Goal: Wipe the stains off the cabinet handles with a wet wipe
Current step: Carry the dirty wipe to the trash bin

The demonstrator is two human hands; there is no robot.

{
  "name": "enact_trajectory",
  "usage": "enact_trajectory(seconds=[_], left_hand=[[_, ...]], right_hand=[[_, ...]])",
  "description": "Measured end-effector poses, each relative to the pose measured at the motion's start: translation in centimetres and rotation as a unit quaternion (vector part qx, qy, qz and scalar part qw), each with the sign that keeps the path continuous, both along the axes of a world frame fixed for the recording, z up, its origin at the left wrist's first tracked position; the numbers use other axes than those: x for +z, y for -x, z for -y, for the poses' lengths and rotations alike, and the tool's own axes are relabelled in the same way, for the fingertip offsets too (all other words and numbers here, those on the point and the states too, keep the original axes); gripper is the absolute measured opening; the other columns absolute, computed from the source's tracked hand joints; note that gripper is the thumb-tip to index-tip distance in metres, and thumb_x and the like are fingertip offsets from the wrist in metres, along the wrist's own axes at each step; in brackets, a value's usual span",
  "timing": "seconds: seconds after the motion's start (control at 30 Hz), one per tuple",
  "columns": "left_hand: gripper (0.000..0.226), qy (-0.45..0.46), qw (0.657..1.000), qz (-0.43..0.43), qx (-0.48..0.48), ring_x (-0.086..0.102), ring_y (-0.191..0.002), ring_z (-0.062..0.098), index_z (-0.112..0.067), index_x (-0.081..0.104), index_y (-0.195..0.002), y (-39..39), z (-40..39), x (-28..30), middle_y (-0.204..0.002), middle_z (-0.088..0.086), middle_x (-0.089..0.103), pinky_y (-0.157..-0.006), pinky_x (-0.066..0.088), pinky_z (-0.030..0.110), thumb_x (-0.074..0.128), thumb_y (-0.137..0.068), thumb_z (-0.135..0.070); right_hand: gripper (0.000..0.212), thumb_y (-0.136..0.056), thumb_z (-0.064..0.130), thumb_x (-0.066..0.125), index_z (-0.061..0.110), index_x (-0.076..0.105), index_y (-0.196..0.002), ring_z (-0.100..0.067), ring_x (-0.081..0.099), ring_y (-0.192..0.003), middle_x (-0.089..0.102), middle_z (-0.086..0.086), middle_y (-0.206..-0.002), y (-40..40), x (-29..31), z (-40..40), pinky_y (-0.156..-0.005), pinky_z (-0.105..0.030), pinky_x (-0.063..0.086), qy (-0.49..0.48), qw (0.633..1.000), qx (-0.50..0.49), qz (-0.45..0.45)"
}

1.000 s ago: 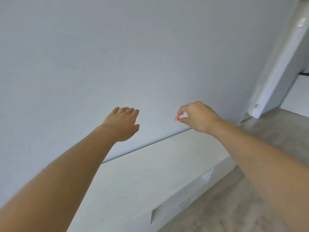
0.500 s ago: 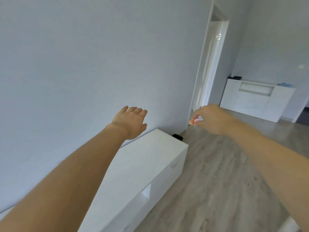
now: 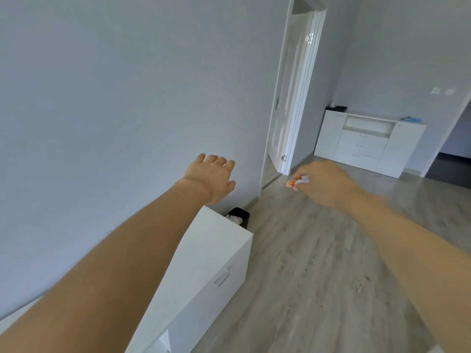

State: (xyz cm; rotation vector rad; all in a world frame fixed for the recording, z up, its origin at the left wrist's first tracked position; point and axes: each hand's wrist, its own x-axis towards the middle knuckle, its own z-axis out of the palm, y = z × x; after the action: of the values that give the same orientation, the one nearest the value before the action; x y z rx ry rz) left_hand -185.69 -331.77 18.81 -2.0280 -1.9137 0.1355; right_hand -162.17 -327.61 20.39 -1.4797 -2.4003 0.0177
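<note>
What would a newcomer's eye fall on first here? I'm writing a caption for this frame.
Two bare arms reach forward: the left hand open near the grey wall, the right hand pinching a crumpled wet wipe stained orange. Below the left arm stands a white cabinet with a handle on its front, and a black bin sits behind it.

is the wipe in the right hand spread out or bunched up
Bunched up: the wet wipe is a small crumpled wad with orange stains, pinched in the right hand.

Pale grey wall [image 3: 114,98], wood-look floor [image 3: 318,263], open white door [image 3: 288,103], black bin [image 3: 238,216] by the wall, white sideboard [image 3: 364,146] far right.
</note>
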Motion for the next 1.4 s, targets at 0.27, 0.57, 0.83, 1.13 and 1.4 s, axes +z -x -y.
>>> enact_trajectory(seconds=[0.27,0.57,0.83,1.13,1.4], left_hand=[[0.056,0.021,1.0,0.015,-0.004,0.018,-0.142,0.024,-0.013,0.016,-0.15,-0.5,-19.2,0.4,-0.154,0.006,0.023,-0.118,0.009,0.041,0.025,-0.102,-0.041],[0.057,0.026,1.0,-0.006,-0.001,0.016,-0.143,0.023,-0.014,0.013,-0.15,-2.2,-39.0,0.2,-0.154,0.006,0.025,-0.118,0.008,0.04,0.025,-0.102,-0.041],[0.057,0.047,0.996,0.019,0.07,0.013,-0.144,0.022,-0.013,0.011,-0.15,-3.9,-58.2,-2.0,-0.154,0.006,0.026,-0.119,0.006,0.04,0.026,-0.102,-0.041],[0.057,0.072,0.986,0.046,0.145,0.012,-0.145,0.021,-0.015,0.012,-0.149,-1.2,-71.2,-6.0,-0.153,0.002,0.028,-0.119,0.007,0.04,0.026,-0.102,-0.042],[0.057,0.107,0.97,0.072,0.206,0.012,-0.145,0.022,-0.014,0.012,-0.15,4.5,-79.6,-12.1,-0.154,0.004,0.025,-0.119,0.007,0.04,0.027,-0.102,-0.041]], right_hand=[[0.015,-0.092,0.022,0.058,0.018,0.071,-0.099,-0.018,0.062,-0.083,0.068,-0.003,-0.095,-0.6,1.0,-17.1,-0.074,-0.032,0.053,0.011,1.0,-0.017,0.006],[0.018,-0.091,0.021,0.058,0.016,0.07,-0.103,-0.022,0.061,-0.091,0.067,-0.006,-0.103,-4.5,1.3,-37.9,-0.083,-0.039,0.053,0.015,0.999,-0.052,-0.004],[0.017,-0.091,0.022,0.057,0.018,0.07,-0.102,-0.021,0.061,-0.088,0.068,-0.005,-0.099,-4.9,-0.3,-59.3,-0.081,-0.036,0.053,0.024,0.999,0.037,0.011],[0.02,-0.093,0.024,0.056,0.017,0.067,-0.109,-0.022,0.058,-0.098,0.063,-0.006,-0.11,1.4,-2.2,-76.3,-0.085,-0.038,0.051,0.054,0.986,0.149,0.044],[0.02,-0.093,0.022,0.058,0.014,0.067,-0.109,-0.023,0.059,-0.1,0.065,-0.005,-0.109,9.7,-9.3,-87.4,-0.085,-0.037,0.051,0.09,0.972,0.215,0.03]])
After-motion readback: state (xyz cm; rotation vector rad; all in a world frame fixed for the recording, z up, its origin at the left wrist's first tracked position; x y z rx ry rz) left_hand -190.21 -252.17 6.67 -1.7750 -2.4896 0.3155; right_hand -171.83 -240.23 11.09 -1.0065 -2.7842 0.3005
